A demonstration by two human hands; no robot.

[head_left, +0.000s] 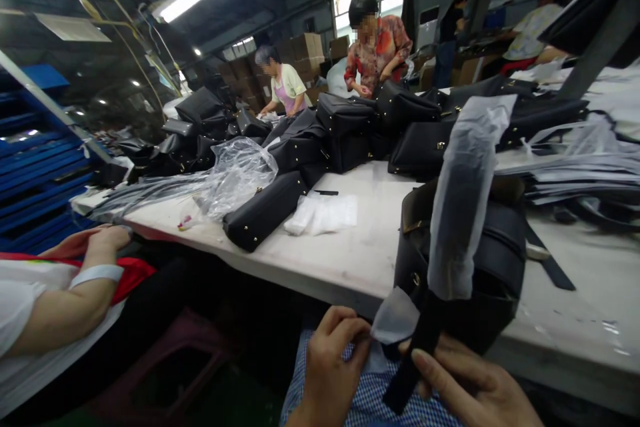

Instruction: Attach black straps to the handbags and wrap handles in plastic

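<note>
My left hand (333,363) pinches the lower edge of a clear plastic sleeve (465,207) near my lap. The sleeve covers a black strap (415,357) that rises steeply up and to the right. My right hand (470,383) holds the strap's bare lower end, fingers closed around it. Right behind the strap, a black handbag (500,260) stands at the near edge of the white table (360,253).
Many black handbags (345,127) are piled across the table's far side, with crumpled plastic (235,177) and a lying bag (263,213) at left. A seated person's arm (75,300) is at my left. Other people (375,47) work beyond. Blue racks (35,160) stand far left.
</note>
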